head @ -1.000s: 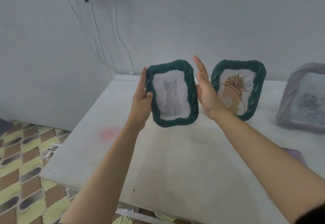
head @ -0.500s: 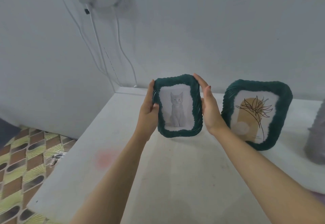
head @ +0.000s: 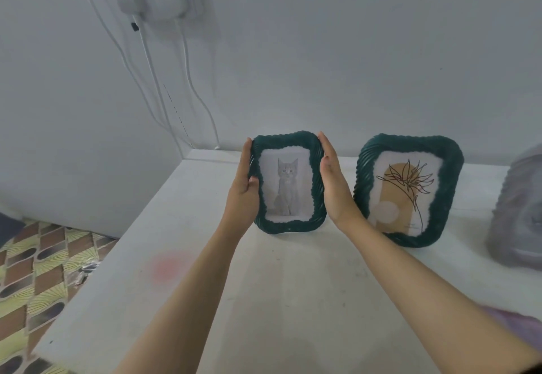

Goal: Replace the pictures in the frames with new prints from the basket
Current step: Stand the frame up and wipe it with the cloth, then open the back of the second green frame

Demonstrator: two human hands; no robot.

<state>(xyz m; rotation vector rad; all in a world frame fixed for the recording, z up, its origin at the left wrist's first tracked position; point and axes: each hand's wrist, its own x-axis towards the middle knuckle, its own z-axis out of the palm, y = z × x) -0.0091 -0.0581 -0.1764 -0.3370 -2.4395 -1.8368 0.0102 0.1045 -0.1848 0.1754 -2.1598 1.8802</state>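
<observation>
Frame (head: 289,181) — between left hand (head: 242,194), right hand (head: 334,185)

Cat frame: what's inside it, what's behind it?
Inside the cat frame: a grey kitten print. Behind it only the wall shows; its back and any stand are covered by the frame itself.

Both arms are bare: the left forearm (head: 187,294) runs in from 7 o'clock and the right forearm (head: 425,282) from 5 o'clock, each uncovered from picture edge to wrist. The left hand (head: 243,194) and right hand (head: 334,188) are bare too, with slim fingers. At the 5 o'clock corner a sliver of dark cloth (head: 535,370), possibly a sleeve, borders the right forearm.
</observation>
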